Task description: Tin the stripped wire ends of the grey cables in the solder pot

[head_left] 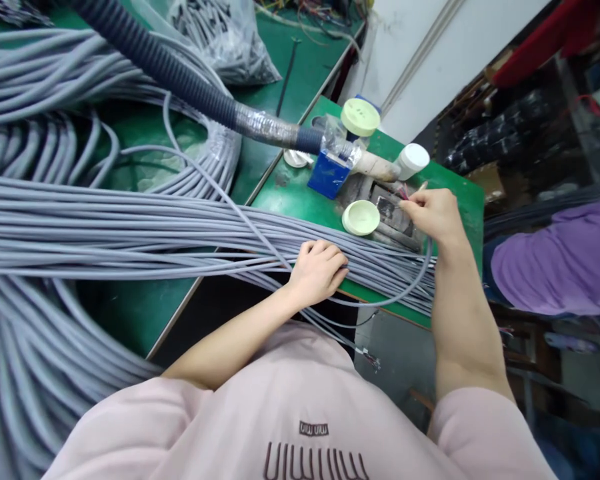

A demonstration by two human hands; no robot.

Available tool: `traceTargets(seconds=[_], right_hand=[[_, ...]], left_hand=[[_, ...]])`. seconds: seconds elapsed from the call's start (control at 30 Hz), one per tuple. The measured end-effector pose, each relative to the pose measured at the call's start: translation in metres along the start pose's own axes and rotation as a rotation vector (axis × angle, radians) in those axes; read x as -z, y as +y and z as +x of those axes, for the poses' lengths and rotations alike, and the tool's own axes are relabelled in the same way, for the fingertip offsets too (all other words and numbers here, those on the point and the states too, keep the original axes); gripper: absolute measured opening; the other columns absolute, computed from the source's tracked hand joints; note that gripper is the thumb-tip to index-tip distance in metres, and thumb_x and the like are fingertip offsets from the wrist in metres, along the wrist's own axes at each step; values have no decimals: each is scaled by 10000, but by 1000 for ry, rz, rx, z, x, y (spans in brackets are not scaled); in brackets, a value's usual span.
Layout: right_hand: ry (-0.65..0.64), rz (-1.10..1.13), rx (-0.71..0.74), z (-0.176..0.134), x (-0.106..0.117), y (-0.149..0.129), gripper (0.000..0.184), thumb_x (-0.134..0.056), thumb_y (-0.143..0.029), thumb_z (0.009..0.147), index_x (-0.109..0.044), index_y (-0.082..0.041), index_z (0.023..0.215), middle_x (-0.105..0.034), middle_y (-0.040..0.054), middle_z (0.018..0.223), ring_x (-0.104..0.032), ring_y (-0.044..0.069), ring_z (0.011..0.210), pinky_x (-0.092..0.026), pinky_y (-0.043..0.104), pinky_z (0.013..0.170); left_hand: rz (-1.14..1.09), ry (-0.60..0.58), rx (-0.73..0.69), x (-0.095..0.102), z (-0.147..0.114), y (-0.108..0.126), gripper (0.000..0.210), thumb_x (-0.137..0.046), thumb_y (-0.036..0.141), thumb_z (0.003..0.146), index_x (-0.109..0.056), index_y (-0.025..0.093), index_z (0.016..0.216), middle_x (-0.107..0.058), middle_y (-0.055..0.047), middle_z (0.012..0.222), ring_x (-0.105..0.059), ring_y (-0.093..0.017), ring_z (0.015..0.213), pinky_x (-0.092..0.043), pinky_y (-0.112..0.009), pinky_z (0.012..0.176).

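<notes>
My right hand (437, 212) is closed in a pinch on the end of a grey cable, with its thin coloured wires (404, 192) sticking out past the fingertips. The cable (414, 288) loops down from that hand and back to the left. Just left of the fingers is a grimy square metal pot (393, 212) with a shiny dark surface. My left hand (320, 270) lies over a long bundle of grey cables (200, 223), its fingers curled around some of them; what is under the palm is hidden. Stripped ends (370, 359) of other cables hang below the bench edge.
A ribbed hose (180, 87) reaches over the bench to a pipe nozzle (377, 165) beside a blue box (329, 175). Around the pot stand a pale open cup (361, 218), a round lid (360, 117) and a white jar (413, 161). A person in a purple sleeve (560, 260) is at right.
</notes>
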State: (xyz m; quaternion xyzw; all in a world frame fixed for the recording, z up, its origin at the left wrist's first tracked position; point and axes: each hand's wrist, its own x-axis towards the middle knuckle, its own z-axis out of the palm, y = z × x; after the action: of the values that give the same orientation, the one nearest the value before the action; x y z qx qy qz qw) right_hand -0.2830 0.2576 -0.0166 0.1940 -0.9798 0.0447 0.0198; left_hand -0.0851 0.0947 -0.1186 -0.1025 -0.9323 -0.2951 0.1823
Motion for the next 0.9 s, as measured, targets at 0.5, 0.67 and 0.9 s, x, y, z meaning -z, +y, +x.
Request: traceTargets(seconds=[0.5, 0.67, 0.9], right_hand=[[-131, -76, -177, 33, -34, 32, 181, -614, -269, 810, -746, -146, 806, -715, 120, 862, -654, 254, 872, -449, 296, 741], [-158, -72, -211, 37, -40, 34, 178, -613, -262, 806, -748, -154, 847, -720, 136, 933, -656, 272, 923, -463, 314, 779], [-170, -85, -211, 41, -44, 36, 181, -610, -260, 804, -749, -150, 840, -720, 148, 943, -656, 281, 944, -479, 326, 805]], left_hand=[[32, 41, -24, -1, 3, 1, 146, -508, 308, 935, -609, 204, 953, -677, -46, 978, -533, -226, 995, -326, -417, 853], [32, 50, -28, -2, 3, 1, 132, -517, 301, 931, -603, 203, 951, -680, -41, 981, -536, -227, 1003, -323, -417, 859], [33, 44, -25, -1, 3, 1, 133, -516, 302, 933, -600, 201, 948, -681, -38, 980, -537, -226, 1004, -324, -417, 858]])
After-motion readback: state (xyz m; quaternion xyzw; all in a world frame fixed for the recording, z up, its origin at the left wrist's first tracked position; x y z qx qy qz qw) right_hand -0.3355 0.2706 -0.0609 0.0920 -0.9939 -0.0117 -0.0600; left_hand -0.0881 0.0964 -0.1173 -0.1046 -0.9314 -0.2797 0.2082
